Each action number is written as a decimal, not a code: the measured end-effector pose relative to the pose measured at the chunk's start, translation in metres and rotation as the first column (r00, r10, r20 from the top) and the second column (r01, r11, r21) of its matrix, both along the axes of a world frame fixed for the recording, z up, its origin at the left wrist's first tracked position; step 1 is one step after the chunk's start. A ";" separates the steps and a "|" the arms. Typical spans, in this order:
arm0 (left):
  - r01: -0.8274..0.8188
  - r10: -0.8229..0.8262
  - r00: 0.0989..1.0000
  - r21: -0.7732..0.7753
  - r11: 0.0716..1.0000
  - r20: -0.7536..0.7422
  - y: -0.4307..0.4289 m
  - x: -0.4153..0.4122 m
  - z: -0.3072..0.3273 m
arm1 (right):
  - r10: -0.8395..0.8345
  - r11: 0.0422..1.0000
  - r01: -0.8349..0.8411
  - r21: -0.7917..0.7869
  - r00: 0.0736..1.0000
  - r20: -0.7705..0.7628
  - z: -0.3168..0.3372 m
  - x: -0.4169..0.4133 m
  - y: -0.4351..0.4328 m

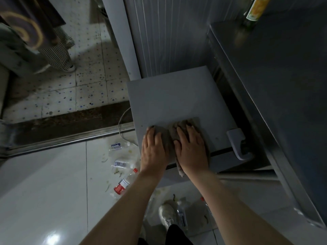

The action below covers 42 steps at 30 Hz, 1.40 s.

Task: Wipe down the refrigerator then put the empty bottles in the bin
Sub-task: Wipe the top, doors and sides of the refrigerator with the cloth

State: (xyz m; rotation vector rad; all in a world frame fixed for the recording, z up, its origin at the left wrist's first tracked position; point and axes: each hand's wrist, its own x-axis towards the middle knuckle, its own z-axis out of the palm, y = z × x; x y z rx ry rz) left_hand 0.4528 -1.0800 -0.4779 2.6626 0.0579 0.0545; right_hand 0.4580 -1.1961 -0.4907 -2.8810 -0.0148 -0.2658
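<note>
A small grey refrigerator (173, 96) stands below me, seen from above, its flat top facing the camera. A brownish-grey cloth (169, 137) lies on the near part of that top. My left hand (153, 147) and my right hand (192, 147) press flat on the cloth side by side, fingers spread and pointing away from me. One end of the cloth hangs over the front edge between my wrists. Empty plastic bottles lie on the floor: a red-labelled one (123, 184), two smaller clear ones (115, 146) (121, 164), and another (182, 214) by my shoe.
A steel counter (276, 82) runs along the right with a green glass bottle (254, 13) on it. The fridge handle (238, 144) juts out at the right. A white cable (122, 124) trails down the fridge's left side. Another person (44, 41) stands at upper left beyond a threshold.
</note>
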 end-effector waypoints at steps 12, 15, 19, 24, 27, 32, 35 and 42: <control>0.054 -0.067 0.990 0.105 0.993 0.127 0.003 -0.003 -0.015 | 0.054 0.999 -0.055 0.001 0.992 0.112 -0.004 0.008 0.004; 0.047 -0.064 0.986 0.113 0.992 0.156 0.001 -0.003 -0.015 | 0.060 0.998 -0.064 0.027 0.992 0.110 -0.002 0.020 0.003; 0.038 -0.060 0.983 0.127 0.991 0.174 -0.002 -0.001 -0.016 | 0.042 0.999 -0.045 0.026 0.995 0.090 -0.003 0.035 0.004; 0.018 -0.042 0.985 0.143 0.990 0.169 0.002 -0.007 -0.018 | 0.048 0.998 -0.051 0.024 0.994 0.101 -0.006 0.027 0.006; 0.014 -0.032 0.989 0.126 0.992 0.142 0.003 -0.008 -0.015 | 0.060 0.998 -0.063 0.028 0.993 0.104 -0.006 0.014 0.003; -0.022 0.011 0.995 0.114 0.993 0.101 0.003 -0.009 -0.012 | 0.039 0.999 -0.041 0.022 0.993 0.114 -0.006 -0.014 -0.002; -0.073 0.067 0.996 0.125 0.989 0.051 0.003 -0.009 -0.009 | 0.017 1.000 -0.019 0.011 0.993 0.117 -0.005 -0.018 0.000; -0.045 0.043 0.999 0.208 0.977 0.015 0.000 -0.008 -0.010 | -0.014 1.000 0.014 0.004 0.996 0.093 -0.006 0.015 0.006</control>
